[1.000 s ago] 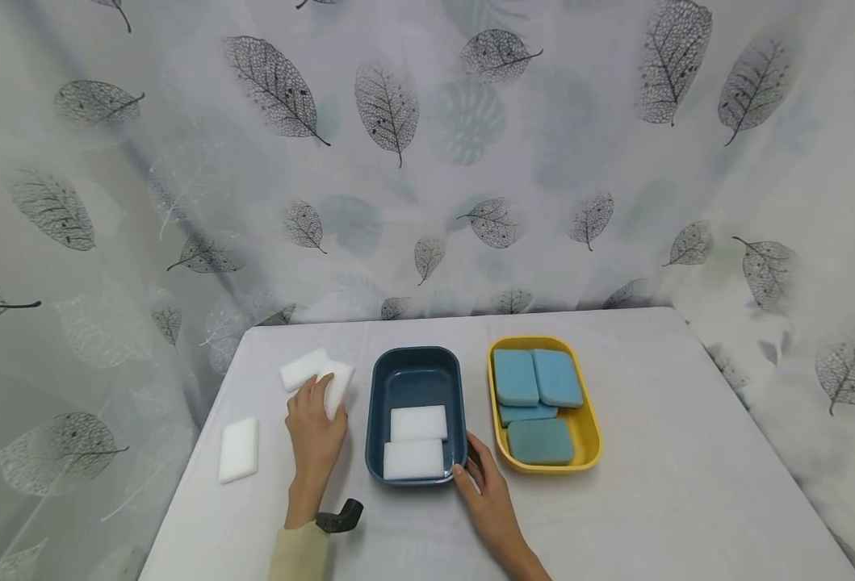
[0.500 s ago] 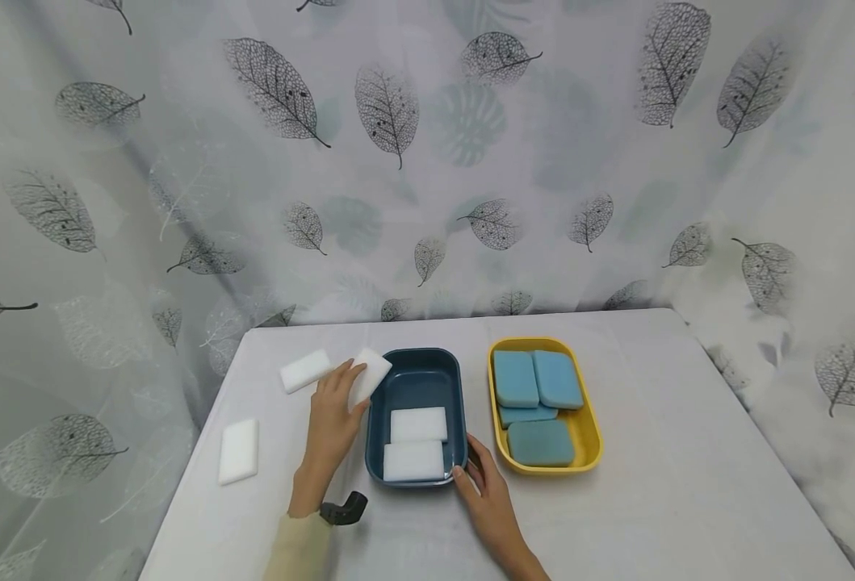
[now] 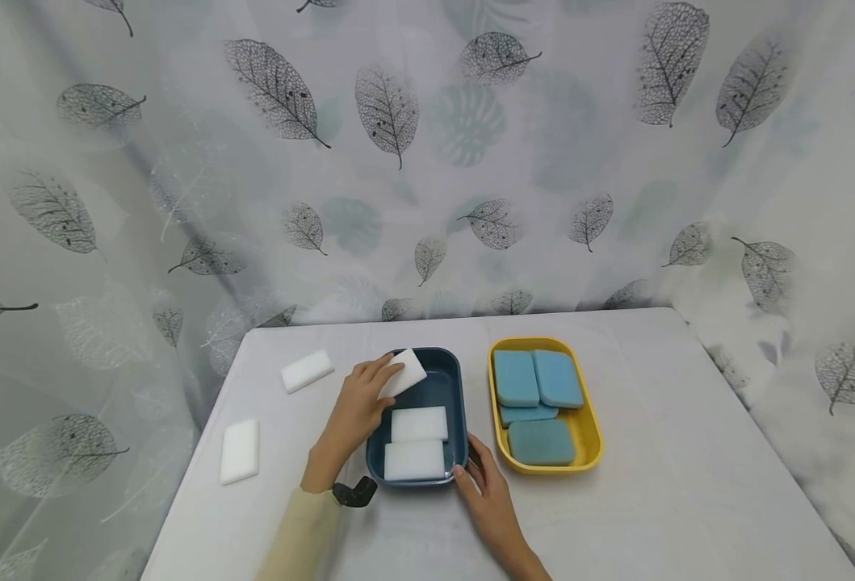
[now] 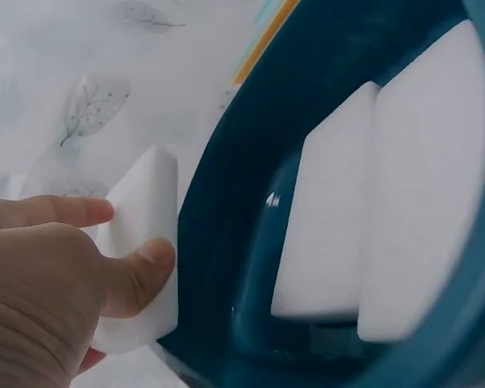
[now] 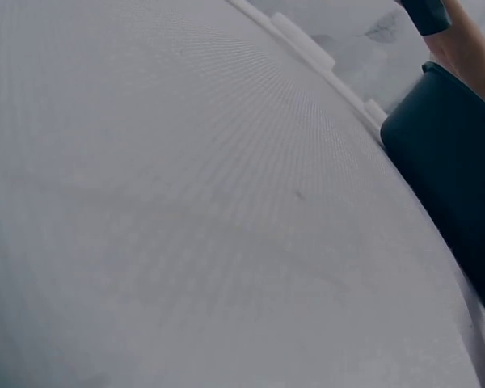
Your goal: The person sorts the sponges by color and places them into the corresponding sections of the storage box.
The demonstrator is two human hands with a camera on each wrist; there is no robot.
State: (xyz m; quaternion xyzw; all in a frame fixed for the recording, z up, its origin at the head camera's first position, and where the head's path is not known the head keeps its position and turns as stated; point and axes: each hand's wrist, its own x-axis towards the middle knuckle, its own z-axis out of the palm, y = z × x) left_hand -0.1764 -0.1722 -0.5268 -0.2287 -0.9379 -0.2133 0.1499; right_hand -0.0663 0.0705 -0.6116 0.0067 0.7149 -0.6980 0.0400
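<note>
Between thumb and fingers, my left hand (image 3: 360, 403) pinches a white sponge block (image 3: 407, 373) over the far left part of a dark blue tray (image 3: 450, 395). The left wrist view shows that block (image 4: 141, 210) tilted by the tray's wall, the thumb on its near face. Two more white sponges (image 3: 418, 424) lie side by side in the tray's near half. At the tray's near right corner, my right hand (image 3: 488, 500) holds the rim, thumb on top and fingers along the outer side. In the right wrist view only the tray's outside (image 5: 444, 153) shows clearly.
A yellow tray (image 3: 588, 436) with several blue sponges (image 3: 516, 378) stands just right of the blue one. On the white tablecloth (image 3: 689, 452) at left lie two loose white sponges, one farther back (image 3: 307, 371) and one nearer (image 3: 240, 452). A leaf-print curtain (image 3: 427, 161) hangs behind.
My left hand has carried the white sponge rightward from beside the loose one at the back left to over the blue tray. The right hand has stayed at the tray's corner.
</note>
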